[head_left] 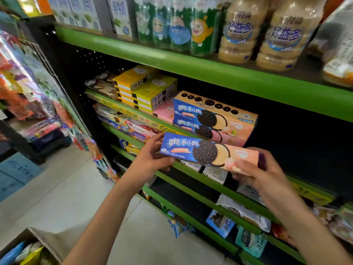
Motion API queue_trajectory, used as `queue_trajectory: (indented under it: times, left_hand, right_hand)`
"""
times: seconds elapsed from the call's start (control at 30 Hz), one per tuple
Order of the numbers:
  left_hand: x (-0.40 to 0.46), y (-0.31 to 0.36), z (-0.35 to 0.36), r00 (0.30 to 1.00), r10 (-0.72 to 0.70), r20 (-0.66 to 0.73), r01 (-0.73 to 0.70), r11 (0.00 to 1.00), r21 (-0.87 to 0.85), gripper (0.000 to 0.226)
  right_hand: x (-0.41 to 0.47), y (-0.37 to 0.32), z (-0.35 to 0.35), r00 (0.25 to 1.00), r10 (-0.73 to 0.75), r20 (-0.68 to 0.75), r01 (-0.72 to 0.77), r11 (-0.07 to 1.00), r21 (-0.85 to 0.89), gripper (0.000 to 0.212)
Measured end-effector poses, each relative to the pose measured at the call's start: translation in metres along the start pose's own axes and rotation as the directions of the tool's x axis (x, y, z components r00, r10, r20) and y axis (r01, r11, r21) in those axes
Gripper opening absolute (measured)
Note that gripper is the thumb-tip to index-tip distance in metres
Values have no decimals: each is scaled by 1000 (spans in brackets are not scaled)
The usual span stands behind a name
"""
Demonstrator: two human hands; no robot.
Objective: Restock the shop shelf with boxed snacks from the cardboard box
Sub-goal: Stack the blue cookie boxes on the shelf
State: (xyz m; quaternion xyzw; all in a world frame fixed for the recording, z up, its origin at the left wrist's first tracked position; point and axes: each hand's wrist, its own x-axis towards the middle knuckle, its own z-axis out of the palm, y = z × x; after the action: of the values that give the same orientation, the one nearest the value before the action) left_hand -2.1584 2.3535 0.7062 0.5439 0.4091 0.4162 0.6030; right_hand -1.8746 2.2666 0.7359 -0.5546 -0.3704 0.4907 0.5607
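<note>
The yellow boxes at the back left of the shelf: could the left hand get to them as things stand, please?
Probably not right away: the left hand grips the cookie box together with the right hand. Once freed, the way to the yellow boxes looks open.

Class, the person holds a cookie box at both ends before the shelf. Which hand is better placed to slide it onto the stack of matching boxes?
Probably the right hand: it grips the cookie box at the end nearest the dark gap beside the stacked boxes. The left hand holds the blue end, further left.
</note>
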Motion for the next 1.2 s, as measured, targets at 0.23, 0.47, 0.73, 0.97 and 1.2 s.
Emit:
queue_trajectory:
  times: [0.23, 0.47, 0.73, 0.97, 1.2]
  left_hand:
    - [22, -7, -15, 1000, 14, 17, -13, 998, -62, 57]
    - [41, -9, -17, 998, 35, 57, -32, 998, -62, 59]
    - [49, -12, -10, 994, 51, 99, -42, 994, -99, 53]
    - [49, -10, -7, 991, 61, 116, -48, 992, -113, 54]
    - [44, -7, -8, 994, 54, 98, -41, 992, -122, 62]
  right_hand:
    - [-8, 25, 23, 996, 5, -92, 10, 986, 165, 89]
    - [-13, 24, 29, 989, -3, -148, 26, 988, 152, 69]
    - [-9, 22, 22, 983, -6, -182, 14, 999, 44, 61]
    - [-10, 24, 17, 981, -14, -192, 25, 998, 56, 64]
    - [-11, 26, 14, 984, -48, -172, 52, 998, 19, 64]
